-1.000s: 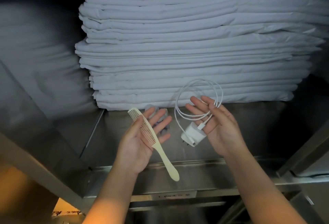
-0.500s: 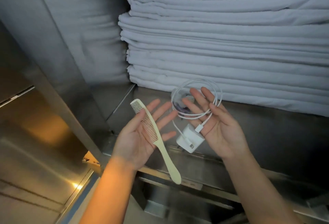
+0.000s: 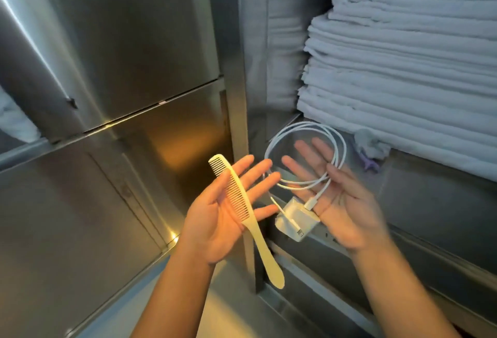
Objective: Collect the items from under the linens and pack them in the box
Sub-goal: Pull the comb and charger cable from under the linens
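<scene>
- The comb [image 3: 243, 211] and white charger [image 3: 295, 219] had come away from the linens [image 3: 403, 82] with the hands. The stack now sat off to the right, and steel cabinet doors [image 3: 134, 42] filled the left.
- The comb lay across the flat left hand [image 3: 217, 219], fingers straight and none curled round it. It looked to me carried like a tray, for ferrying.
- Its long axis ran diagonally: toothed end up and away, handle toward the person, overhanging the heel of the palm.
- The right hand [image 3: 338, 203], fingers also straight, bore the cable [image 3: 301, 185] looped over them, thumb laid across it and the charger hanging at the palm's edge.
- A small purple thing [image 3: 372, 163] lay under the stack.
</scene>
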### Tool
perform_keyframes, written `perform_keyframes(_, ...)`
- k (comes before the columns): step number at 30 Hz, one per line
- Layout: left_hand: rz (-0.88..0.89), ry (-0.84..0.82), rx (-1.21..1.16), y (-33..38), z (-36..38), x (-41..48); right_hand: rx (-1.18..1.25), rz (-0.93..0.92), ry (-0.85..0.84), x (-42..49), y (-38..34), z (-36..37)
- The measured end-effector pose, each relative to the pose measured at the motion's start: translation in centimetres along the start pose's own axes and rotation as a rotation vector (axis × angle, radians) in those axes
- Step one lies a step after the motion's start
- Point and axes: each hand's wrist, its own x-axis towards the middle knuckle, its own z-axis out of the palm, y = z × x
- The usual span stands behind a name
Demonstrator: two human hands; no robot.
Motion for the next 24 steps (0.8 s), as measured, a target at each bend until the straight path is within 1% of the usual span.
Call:
perform_keyframes(5, 0.091, 0.089, 0.027, 1.6, -2.6, -7.1, -0.002, 0.105, 0.002, -2.2, 5.2, 3.7)
perform_keyframes(13, 0.239, 0.237, -0.094, 3.3, -6.5, -18.4, -0.038, 0.261, -0.012, -6.3, 13.3, 9.0)
perform_keyframes(16, 0.302, 0.322, -0.111, 4.0, -8.1, -22.9, -0.034, 0.321, -0.066, -7.6, 16.5, 11.2)
perform_keyframes(21, 0.400, 0.396, -0.141, 5.8, -10.9, -29.5, -0.005, 0.415, -0.123, -8.3, 22.1, 14.2)
perform_keyframes(23, 0.466, 0.433, -0.152, 6.8, -12.2, -32.0, 0.006, 0.489, -0.162, -8.0, 24.7, 15.5)
perform_keyframes(24, 0.468, 0.446, -0.151, 7.2, -12.5, -32.4, 0.012, 0.501, -0.174, -7.8, 25.3, 15.6)
